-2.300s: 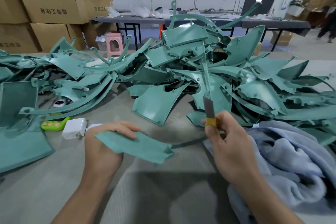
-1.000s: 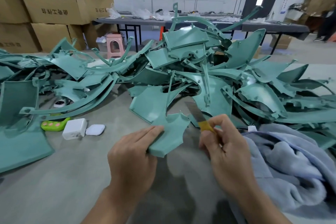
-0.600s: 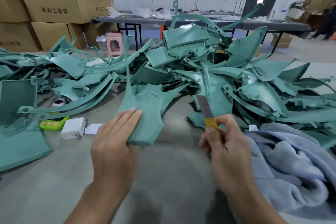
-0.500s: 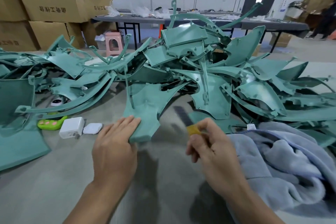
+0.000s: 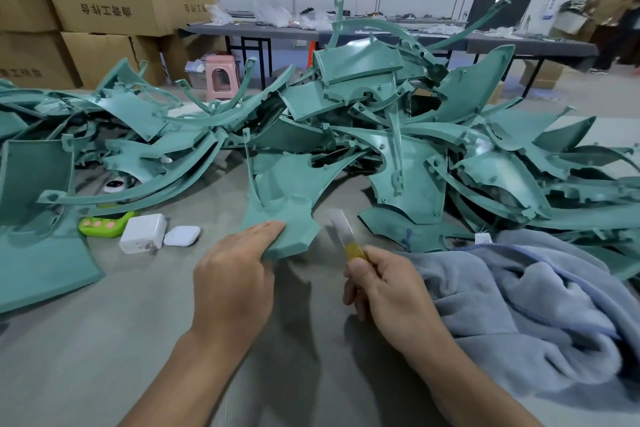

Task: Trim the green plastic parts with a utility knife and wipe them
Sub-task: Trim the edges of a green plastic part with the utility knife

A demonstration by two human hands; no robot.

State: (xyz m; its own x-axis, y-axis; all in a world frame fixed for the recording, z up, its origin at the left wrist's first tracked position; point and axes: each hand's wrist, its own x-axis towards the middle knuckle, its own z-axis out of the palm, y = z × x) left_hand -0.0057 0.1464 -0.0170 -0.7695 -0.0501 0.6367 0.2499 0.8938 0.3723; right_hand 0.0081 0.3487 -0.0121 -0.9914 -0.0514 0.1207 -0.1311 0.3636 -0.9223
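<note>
1. The left hand (image 5: 235, 274) holds a green plastic part (image 5: 280, 204) by its near end, grip closed on it, over the grey surface (image 5: 138, 340).
2. The right hand (image 5: 388, 288) has its grip closed around a utility knife (image 5: 346, 236), blade pointing up, just right of the part.
3. A blue cloth (image 5: 519, 305) lies to the right.

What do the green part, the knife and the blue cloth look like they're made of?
Green part: likely moulded plastic, matte; even colour, thin curved walls.
Knife: pale metal-looking blade, blurred; translucent yellow handle, probably plastic.
Cloth: fuzzy fleece or towelling, by its nap and soft folds.
</note>
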